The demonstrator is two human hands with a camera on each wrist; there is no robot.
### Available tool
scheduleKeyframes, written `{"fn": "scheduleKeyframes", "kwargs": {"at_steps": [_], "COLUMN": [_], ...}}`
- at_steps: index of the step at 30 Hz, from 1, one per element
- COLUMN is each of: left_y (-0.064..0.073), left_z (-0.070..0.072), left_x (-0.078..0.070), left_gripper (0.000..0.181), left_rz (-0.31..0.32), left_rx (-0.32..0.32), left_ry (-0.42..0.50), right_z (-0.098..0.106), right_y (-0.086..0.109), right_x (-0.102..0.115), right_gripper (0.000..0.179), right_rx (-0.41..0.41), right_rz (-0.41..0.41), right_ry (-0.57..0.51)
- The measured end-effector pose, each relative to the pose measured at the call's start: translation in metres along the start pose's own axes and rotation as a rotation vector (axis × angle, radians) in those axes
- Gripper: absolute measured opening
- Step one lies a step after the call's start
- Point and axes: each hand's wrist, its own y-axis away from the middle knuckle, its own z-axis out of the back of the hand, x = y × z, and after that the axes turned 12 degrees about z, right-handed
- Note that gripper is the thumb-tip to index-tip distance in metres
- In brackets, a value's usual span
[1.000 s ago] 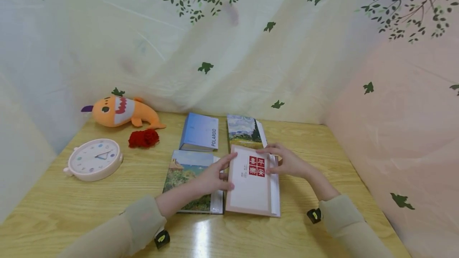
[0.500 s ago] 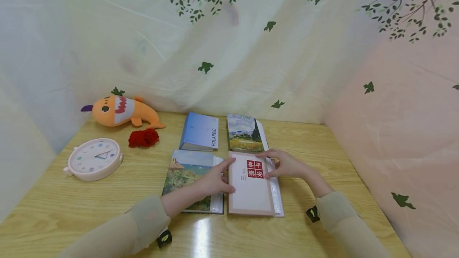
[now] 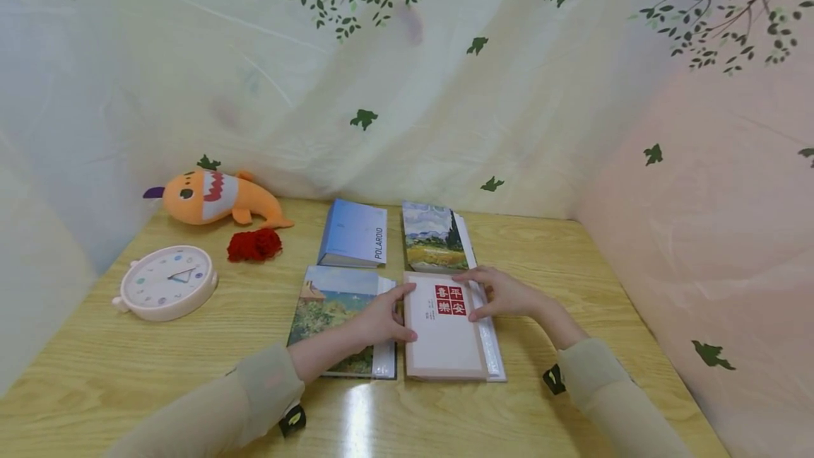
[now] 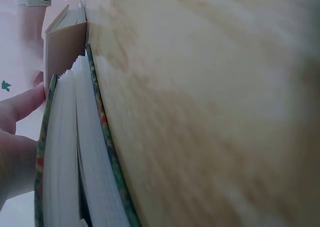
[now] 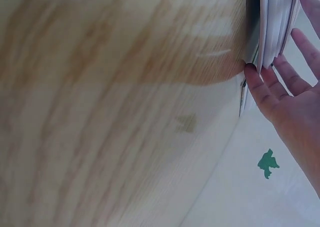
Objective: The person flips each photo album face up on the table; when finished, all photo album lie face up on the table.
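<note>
A pale pink photo album (image 3: 445,352) with red square lettering lies flat at the table's front middle, its clear sleeves sticking out on the right. My left hand (image 3: 380,320) holds its left edge, with thumb and forefinger on the cover. At the upper right my right hand (image 3: 509,294) grips the album, thumb on the cover and fingers at the far edge. In the right wrist view these fingers (image 5: 277,89) meet the ends of the pages. Beneath my left wrist lies a seaside-painting album (image 3: 333,302), partly hidden. The left wrist view shows its pages (image 4: 75,147) end-on.
Behind stand a blue POLAROID album (image 3: 357,232) and a landscape-painting album (image 3: 434,235). To the left are a red yarn bundle (image 3: 254,244), a pink clock (image 3: 168,283) and an orange shark plush (image 3: 219,198). A printed curtain (image 3: 305,90) hangs behind the wooden table (image 3: 203,380).
The pink album has come down and slightly toward me, off the landscape album's near edge, and now lies flat beside the seaside album. Both hands have moved with it and stay on it.
</note>
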Motion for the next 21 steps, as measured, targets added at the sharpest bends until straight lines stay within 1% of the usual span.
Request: {"fn": "scheduleKeyframes", "kwargs": {"at_steps": [3, 9, 13, 17, 21], "left_y": [-0.0003, 0.0013, 0.0002, -0.0003, 0.0041], "left_z": [0.0007, 0.0016, 0.0016, 0.003, 0.0099], "left_x": [0.0004, 0.0003, 0.0019, 0.0056, 0.0061], "left_gripper": [0.091, 0.089, 0.087, 0.087, 0.086], "left_rz": [-0.002, -0.001, -0.003, -0.017, -0.037], "left_rx": [0.008, 0.028, 0.023, 0.027, 0.054], "left_ry": [-0.007, -0.032, -0.064, -0.061, -0.045], "right_z": [-0.001, -0.0042, -0.0053, -0.0044, 0.0], "right_y": [0.0007, 0.0005, -0.0004, -0.001, -0.0012], "right_x": [-0.0005, -0.0054, -0.0069, -0.0047, 0.0014], "right_gripper": [0.076, 0.078, 0.078, 0.077, 0.075], "right_rx": [0.002, 0.027, 0.036, 0.042, 0.026], "right_rz": [0.003, -0.026, -0.041, -0.022, -0.01], "right_ry": [0.007, 0.009, -0.005, 0.006, 0.029]}}
